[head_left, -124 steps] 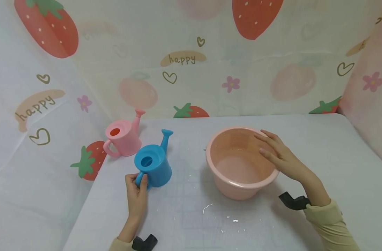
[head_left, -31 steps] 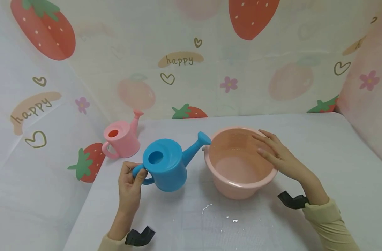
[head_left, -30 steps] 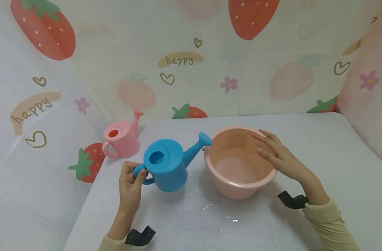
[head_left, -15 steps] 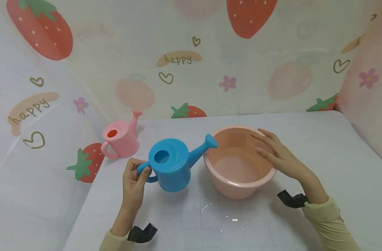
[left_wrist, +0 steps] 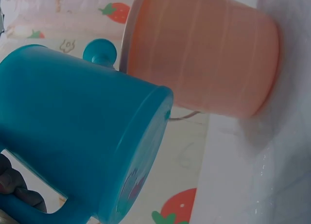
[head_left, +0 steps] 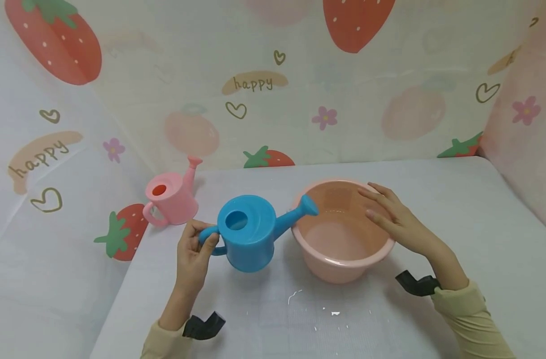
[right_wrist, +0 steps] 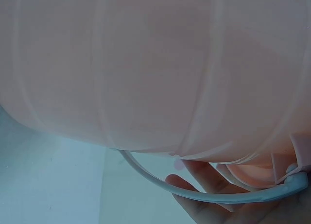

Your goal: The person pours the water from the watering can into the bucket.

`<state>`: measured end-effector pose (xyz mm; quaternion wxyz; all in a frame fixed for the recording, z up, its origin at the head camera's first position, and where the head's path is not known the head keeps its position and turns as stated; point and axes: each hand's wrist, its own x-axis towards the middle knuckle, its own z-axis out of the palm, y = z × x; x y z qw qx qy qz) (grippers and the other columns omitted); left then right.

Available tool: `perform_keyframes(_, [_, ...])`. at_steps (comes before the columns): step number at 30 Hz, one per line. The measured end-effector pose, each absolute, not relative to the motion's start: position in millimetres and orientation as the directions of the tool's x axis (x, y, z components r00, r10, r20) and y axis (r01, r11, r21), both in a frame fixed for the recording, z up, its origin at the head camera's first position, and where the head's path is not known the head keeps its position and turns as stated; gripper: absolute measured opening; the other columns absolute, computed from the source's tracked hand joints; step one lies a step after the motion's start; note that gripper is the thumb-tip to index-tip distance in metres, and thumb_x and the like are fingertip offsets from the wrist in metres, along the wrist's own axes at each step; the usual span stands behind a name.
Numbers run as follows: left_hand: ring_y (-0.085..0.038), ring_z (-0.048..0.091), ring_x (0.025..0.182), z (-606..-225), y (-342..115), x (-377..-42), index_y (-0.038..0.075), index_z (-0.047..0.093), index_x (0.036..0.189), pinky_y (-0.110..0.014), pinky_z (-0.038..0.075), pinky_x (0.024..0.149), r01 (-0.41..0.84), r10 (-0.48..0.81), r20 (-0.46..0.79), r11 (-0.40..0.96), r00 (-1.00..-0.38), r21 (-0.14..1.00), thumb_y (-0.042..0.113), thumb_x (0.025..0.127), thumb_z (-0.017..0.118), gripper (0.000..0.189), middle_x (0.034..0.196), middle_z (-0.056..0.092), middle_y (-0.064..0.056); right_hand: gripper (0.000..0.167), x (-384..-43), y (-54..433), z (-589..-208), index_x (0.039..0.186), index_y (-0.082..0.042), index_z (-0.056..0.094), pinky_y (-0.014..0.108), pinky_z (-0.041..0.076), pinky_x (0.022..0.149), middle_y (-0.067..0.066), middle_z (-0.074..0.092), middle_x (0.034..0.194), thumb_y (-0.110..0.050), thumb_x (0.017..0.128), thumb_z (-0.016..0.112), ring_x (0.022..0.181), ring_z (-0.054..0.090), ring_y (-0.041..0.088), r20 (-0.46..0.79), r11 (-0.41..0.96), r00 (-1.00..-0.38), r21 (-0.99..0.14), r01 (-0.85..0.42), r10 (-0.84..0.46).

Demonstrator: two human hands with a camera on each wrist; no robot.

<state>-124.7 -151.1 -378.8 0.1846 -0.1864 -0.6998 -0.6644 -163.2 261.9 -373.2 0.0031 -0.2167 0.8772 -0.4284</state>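
Round-bodied blue plastic watering can hangs at three o'clock from your nearer left hand, gripped by its handle; spout aiming two o'clock, above the round pale-pink plastic bucket, where your right hand's spread fingers touch the rim.

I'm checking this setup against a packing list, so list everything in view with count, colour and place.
Table: 1, white, across the lower view
Bucket: 1, pale pink, on the table
Bucket handle: 1, pale grey, attached near the rim
Held watering can: 1, blue, left of the bucket
Standing watering can: 1, pink, table's back left
Printed wall cloth: mostly white, behind the table
Wrist gadgets: 2, black, one per wrist
Sleeves: 2, beige, on both arms
Left hand: 1, bare, gripping the blue can
Right hand: 1, bare, at the bucket's right rim
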Motion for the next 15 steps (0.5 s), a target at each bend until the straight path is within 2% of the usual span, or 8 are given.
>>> perform_keyframes(5, [-0.006, 0.055, 0.080, -375.3, -151.5, -127.9, -0.003, 0.046, 0.099, -0.019, 0.050, 0.081, 0.513, 0.022, 0.512, 0.059, -0.859, 0.857, -0.002, 0.092, 0.051, 0.009, 0.088, 0.060, 0.002, 0.051, -163.9, 261.6, -373.6, 0.143, -0.023, 0.036, 0.068, 0.026, 0.097, 0.004, 0.017, 0.152, -0.020, 0.095, 0.053, 0.137, 0.020, 0.036, 0.193, 0.539, -0.903, -0.747, -0.389, -0.384])
perform_keyframes(10, [-0.006, 0.057, 0.081, -372.4, -150.9, -131.1, -0.010, 0.044, 0.099, -0.019, 0.051, 0.082, 0.543, 0.026, 0.543, 0.048, -0.840, 0.838, -0.006, 0.091, 0.051, 0.012, 0.089, 0.061, 0.005, 0.051, -164.2, 261.2, -373.4, 0.142, -0.023, 0.036, 0.068, 0.026, 0.097, 0.005, 0.017, 0.152, -0.020, 0.094, 0.054, 0.137, 0.020, 0.036, 0.197, 0.537, -0.902, -0.746, -0.393, -0.385])
perform_keyframes(15, [-0.005, 0.058, 0.081, -370.0, -150.6, -133.4, -0.011, 0.045, 0.100, -0.019, 0.052, 0.080, 0.553, 0.025, 0.552, 0.058, -0.833, 0.831, -0.006, 0.091, 0.051, 0.012, 0.090, 0.061, 0.008, 0.051, -164.0, 260.8, -373.6, 0.142, -0.022, 0.036, 0.068, 0.026, 0.097, 0.006, 0.017, 0.152, -0.020, 0.094, 0.054, 0.137, 0.020, 0.037, 0.196, 0.537, -0.903, -0.747, -0.391, -0.383])
